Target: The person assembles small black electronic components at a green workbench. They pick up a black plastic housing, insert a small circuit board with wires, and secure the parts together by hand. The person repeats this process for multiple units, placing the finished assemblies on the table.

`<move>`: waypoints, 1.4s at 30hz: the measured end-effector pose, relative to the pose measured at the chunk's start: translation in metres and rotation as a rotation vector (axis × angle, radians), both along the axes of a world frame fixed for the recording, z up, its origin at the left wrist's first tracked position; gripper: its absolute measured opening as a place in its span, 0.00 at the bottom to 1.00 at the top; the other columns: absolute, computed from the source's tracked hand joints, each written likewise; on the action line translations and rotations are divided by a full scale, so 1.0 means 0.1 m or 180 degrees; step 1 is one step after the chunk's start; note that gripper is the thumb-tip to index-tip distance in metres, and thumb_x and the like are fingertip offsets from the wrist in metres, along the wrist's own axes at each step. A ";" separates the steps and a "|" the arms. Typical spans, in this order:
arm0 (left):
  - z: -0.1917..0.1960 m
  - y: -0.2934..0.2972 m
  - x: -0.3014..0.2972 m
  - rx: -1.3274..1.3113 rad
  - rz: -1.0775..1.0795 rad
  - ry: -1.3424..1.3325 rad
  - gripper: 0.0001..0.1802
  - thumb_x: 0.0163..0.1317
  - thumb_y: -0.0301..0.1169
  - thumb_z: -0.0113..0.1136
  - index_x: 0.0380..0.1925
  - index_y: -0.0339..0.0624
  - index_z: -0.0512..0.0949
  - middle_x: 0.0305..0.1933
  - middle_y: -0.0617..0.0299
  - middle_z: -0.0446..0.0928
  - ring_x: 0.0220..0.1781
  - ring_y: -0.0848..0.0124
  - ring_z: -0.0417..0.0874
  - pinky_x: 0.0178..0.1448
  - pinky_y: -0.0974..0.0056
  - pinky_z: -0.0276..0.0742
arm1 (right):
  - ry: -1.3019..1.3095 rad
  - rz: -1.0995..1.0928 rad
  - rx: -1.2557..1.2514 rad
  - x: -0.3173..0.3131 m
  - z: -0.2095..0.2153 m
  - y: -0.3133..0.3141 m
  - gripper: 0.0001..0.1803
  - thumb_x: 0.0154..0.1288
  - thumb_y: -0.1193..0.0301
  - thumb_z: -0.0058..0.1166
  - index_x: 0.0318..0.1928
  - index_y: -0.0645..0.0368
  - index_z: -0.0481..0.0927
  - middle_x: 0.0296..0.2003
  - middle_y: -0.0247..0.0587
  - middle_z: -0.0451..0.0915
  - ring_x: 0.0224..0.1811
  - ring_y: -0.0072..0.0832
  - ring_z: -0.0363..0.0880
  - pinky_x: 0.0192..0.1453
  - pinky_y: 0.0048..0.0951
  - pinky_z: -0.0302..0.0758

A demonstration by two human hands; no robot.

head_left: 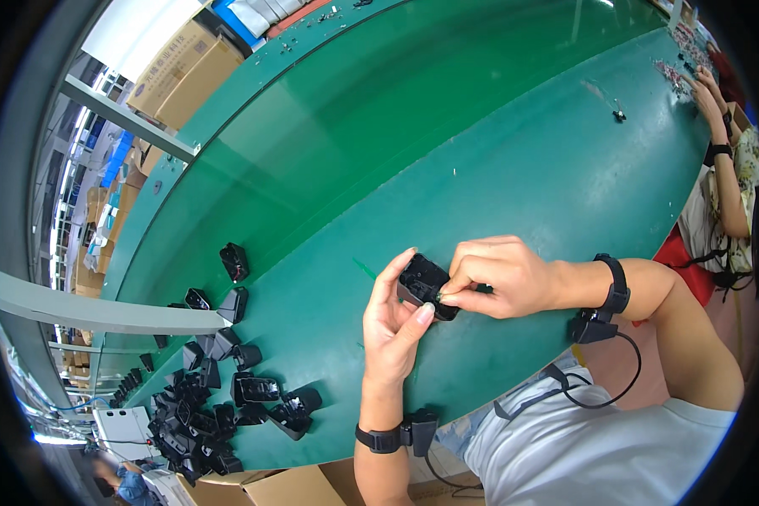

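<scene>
My left hand holds a black, hollow plastic housing above the green table, with its open side facing up. The fingers lie along the far side and the thumb presses on the near edge. From the right, my right hand reaches over the housing. Its thumb and forefinger are pinched together at the housing's near right part. A tiny greenish bit shows at those fingertips, too small to name. A dark bit shows under the curled fingers of that hand.
Many black housings lie heaped at the lower left. A few stand on the green belt beyond the table. A grey post juts in from the left. Another person's hands work at the far right. Cardboard boxes stand across the belt.
</scene>
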State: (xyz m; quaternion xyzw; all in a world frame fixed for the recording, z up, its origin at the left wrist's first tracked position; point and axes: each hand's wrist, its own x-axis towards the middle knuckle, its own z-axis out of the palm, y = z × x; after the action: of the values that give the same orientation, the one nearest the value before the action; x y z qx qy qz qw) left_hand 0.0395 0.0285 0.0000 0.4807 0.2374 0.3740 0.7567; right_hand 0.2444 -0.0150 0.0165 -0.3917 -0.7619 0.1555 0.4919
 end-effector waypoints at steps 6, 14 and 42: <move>0.05 0.01 -0.01 -0.0145 -0.0051 -0.0020 0.38 0.63 0.28 0.63 0.70 0.32 0.58 0.60 0.50 0.72 0.56 0.62 0.81 0.56 0.58 0.85 | -0.0110 0.0410 -0.0375 0.06 0.07 0.00 0.12 0.57 0.72 0.68 0.42 0.58 0.86 0.41 0.40 0.79 0.39 0.34 0.79 0.40 0.33 0.77; 0.03 -0.03 0.04 0.0000 0.0376 -0.0058 0.40 0.62 0.21 0.65 0.72 0.32 0.58 0.65 0.50 0.70 0.57 0.69 0.80 0.54 0.67 0.83 | -0.0012 0.0352 -0.0581 0.05 0.07 0.00 0.15 0.52 0.70 0.74 0.42 0.55 0.89 0.60 0.47 0.74 0.56 0.39 0.77 0.49 0.33 0.81; 0.10 -0.06 0.02 0.2140 0.0914 0.1583 0.19 0.78 0.35 0.45 0.52 0.34 0.82 0.34 0.59 0.85 0.16 0.81 0.75 0.22 0.72 0.72 | 0.3631 0.1922 -0.4156 0.02 -0.20 0.00 0.15 0.70 0.63 0.61 0.49 0.60 0.80 0.50 0.37 0.80 0.57 0.28 0.76 0.67 0.39 0.72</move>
State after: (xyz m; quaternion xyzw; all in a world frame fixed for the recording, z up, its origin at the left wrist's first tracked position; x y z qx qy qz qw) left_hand 0.0418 0.0220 0.0104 0.7376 0.3419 0.4048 0.4185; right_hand 0.2466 -0.0152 -0.0033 -0.2401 -0.2345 0.8467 0.4129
